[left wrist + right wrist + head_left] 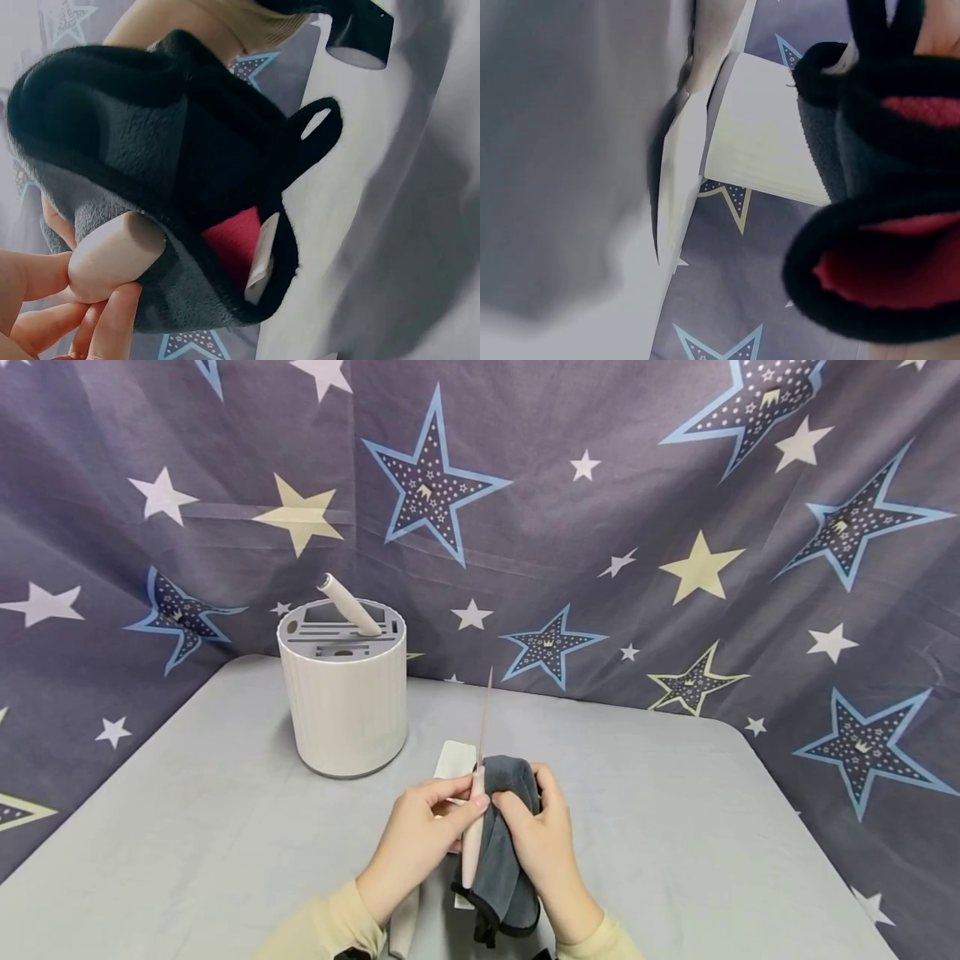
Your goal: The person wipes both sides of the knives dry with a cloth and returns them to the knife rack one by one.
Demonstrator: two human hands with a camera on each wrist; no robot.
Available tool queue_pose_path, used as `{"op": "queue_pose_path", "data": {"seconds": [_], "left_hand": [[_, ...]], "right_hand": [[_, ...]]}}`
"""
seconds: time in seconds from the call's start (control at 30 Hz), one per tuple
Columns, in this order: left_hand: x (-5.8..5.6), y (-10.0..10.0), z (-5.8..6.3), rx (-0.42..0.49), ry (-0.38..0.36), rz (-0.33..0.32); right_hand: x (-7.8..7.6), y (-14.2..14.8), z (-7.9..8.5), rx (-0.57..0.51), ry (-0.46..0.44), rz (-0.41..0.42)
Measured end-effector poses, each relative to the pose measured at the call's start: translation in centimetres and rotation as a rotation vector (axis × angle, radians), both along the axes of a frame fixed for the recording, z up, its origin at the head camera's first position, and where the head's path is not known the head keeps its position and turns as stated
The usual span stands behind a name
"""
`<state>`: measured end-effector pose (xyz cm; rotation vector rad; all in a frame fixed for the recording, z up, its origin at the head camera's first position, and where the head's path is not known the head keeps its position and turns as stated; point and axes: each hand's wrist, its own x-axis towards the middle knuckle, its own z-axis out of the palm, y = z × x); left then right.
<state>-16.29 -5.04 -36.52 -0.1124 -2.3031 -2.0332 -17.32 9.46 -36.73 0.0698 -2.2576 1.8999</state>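
Observation:
In the head view my left hand (427, 827) pinches the pale handle of a knife (472, 843), whose thin blade points up and away, seen nearly edge-on. Close against the handle's right side is a folded dark grey cloth (510, 843) with black edging, gripped by my right hand (543, 835), thumb on top. The left wrist view shows the butt of the knife handle (116, 255) between fingers and thumb, and the cloth (150, 142) with a loop, a label and a red inner side. Another knife (682, 165) lies on the table in the right wrist view.
A white ribbed knife block (345, 710) stands at the back left, with one pale handle (348, 606) leaning out of its slotted top. A pale handle (403, 922) lies near the front edge. A flat white piece (455, 758) is partly hidden behind my left hand. Star-patterned fabric hangs behind.

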Motion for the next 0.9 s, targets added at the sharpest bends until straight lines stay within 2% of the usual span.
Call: {"op": "queue_pose_path", "data": {"seconds": [0.3, 0.6, 0.9], "left_hand": [[0.5, 0.3, -0.2, -0.019, 0.022, -0.051], [1.0, 0.6, -0.4, -0.005, 0.033, -0.096], [1.1, 0.7, -0.4, -0.006, 0.022, -0.098]], "right_hand": [[-1.0, 0.4, 0.3, 0.005, -0.002, -0.047], [-1.9, 0.8, 0.3, -0.035, -0.012, -0.051], [-1.6, 0.8, 0.2, -0.026, 0.005, -0.059]]}}
